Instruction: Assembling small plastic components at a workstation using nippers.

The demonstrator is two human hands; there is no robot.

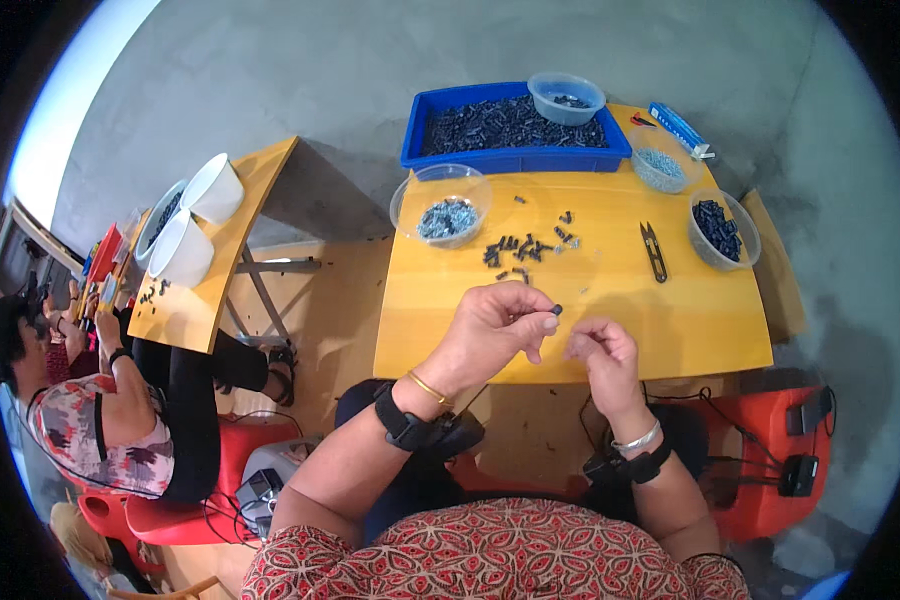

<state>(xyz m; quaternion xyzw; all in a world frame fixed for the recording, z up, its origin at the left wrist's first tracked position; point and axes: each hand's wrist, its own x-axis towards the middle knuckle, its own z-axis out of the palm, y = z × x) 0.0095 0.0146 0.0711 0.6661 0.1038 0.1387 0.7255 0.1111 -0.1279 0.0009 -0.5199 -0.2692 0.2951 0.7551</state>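
A yellow table [410, 320] bears a blue tray [515, 160]. Over its near edge, the left hand [495, 325] pinches 1 black piece [557, 310]; the right hand [608, 362] curls nearby, whether gripping anything I cannot tell. A light pinch, piece's end exposed, should work best.

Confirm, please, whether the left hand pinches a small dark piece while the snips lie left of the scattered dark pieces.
Not quite: the head view shows the snips lying right of the scattered dark pieces; the left hand does pinch a small dark piece.
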